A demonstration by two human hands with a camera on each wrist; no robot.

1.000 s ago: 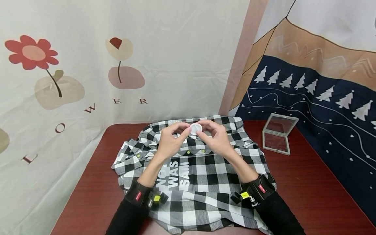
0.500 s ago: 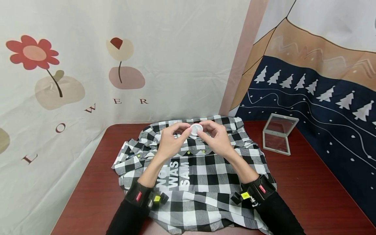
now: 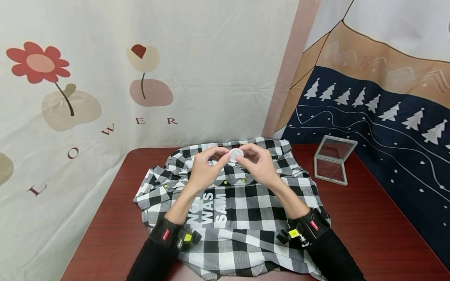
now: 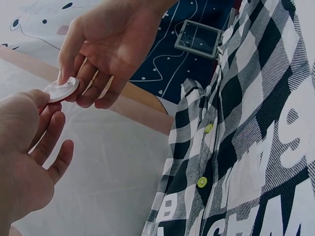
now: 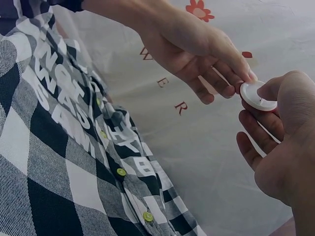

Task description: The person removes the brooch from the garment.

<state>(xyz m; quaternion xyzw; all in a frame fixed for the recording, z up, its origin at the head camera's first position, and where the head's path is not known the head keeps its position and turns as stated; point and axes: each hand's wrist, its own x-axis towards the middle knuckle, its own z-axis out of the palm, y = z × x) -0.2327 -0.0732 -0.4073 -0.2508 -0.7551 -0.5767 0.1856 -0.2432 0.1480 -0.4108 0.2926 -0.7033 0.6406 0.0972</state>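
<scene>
Above the far part of a black-and-white checked shirt [image 3: 258, 208], both hands hold a small round badge [image 3: 235, 155]. Its white back faces the head camera. A strip of red shows along its underside in the left wrist view, and a thin pin-like part shows on the white face of the badge [image 5: 252, 95] in the right wrist view. My left hand [image 3: 205, 168] pinches one edge between thumb and forefinger. From the opposite side my right hand [image 3: 261, 166] pinches it, the thumb lying on the white face. Yellow-green buttons [image 4: 202, 182] run along the shirt's front, beside white printed letters.
The shirt lies spread over a reddish-brown table [image 3: 365, 222]. A folding mirror [image 3: 329, 170] stands unfolded near the table's right edge. Behind the table hang a pale curtain [image 3: 218, 78] with flower prints and a dark blue cloth [image 3: 351, 117] with tree prints.
The badge has shifted very slightly to the right between the fingers. Both hands keep their pinch and stay almost in place; the shirt and mirror have not moved.
</scene>
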